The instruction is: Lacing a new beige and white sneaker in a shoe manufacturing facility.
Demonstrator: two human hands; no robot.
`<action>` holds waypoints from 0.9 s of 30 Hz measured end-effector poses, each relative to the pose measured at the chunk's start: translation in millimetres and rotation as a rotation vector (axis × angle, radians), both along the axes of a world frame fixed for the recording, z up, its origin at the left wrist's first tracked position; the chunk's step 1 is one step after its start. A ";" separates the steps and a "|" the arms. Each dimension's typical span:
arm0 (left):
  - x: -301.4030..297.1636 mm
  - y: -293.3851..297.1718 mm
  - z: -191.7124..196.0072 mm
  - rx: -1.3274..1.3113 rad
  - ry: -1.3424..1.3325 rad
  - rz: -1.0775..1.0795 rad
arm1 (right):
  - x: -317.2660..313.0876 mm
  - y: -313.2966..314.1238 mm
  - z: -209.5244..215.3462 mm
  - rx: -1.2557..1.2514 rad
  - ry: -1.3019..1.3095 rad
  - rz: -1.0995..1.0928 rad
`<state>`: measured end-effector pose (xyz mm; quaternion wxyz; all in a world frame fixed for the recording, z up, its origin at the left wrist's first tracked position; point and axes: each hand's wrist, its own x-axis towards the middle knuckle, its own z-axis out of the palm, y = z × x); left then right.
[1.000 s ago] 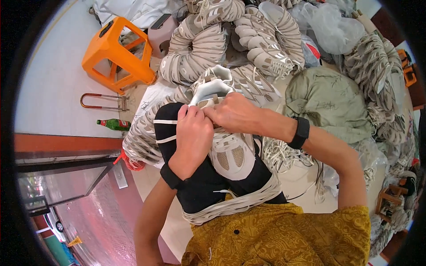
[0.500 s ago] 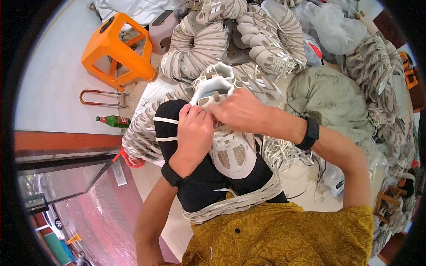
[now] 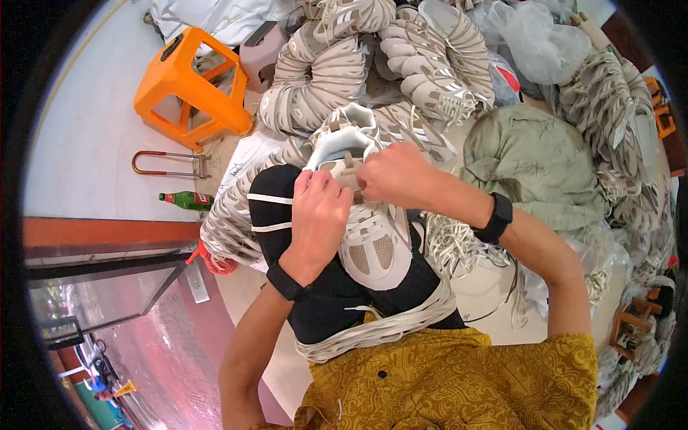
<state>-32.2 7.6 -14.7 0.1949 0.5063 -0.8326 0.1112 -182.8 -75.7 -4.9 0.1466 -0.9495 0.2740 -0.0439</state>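
A beige and white sneaker upper (image 3: 378, 259) lies on my black-trousered lap, its toe toward me and its collar opening facing away. Laces cross its front below the tongue. My left hand (image 3: 320, 218) is closed, fingertips gripping the left edge of the lacing area beside the tongue. Close by, my right hand (image 3: 398, 174) forms a closed fist at the right side of the tongue; its own back hides what is between the fingers. A bundle of off-white laces (image 3: 387, 326) lies across my lap. Two white strips cross my left knee.
Curved stacks of nested uppers (image 3: 315, 79) lie ahead, beyond the one on my lap. An orange stool (image 3: 190, 89) and a green bottle (image 3: 186, 200) are at the left. To the right are a grey-green sack (image 3: 530, 165) and a heap of loose laces (image 3: 453, 244).
My right fist has shifted slightly right, away from my left fingers, uncovering more of the tongue. My left hand has moved a little to the right. The upper stays on my lap.
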 end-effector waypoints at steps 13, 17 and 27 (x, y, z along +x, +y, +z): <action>4.9 -7.0 3.8 0.061 -0.076 -0.043 | 14.4 3.9 -22.7 0.347 -0.146 -0.229; 5.3 -8.2 5.1 0.077 -0.084 -0.080 | 11.2 4.8 -22.7 0.764 -0.219 -0.336; 6.2 -8.8 2.0 0.171 -0.132 -0.048 | 18.7 13.1 -34.1 0.256 -0.153 -0.322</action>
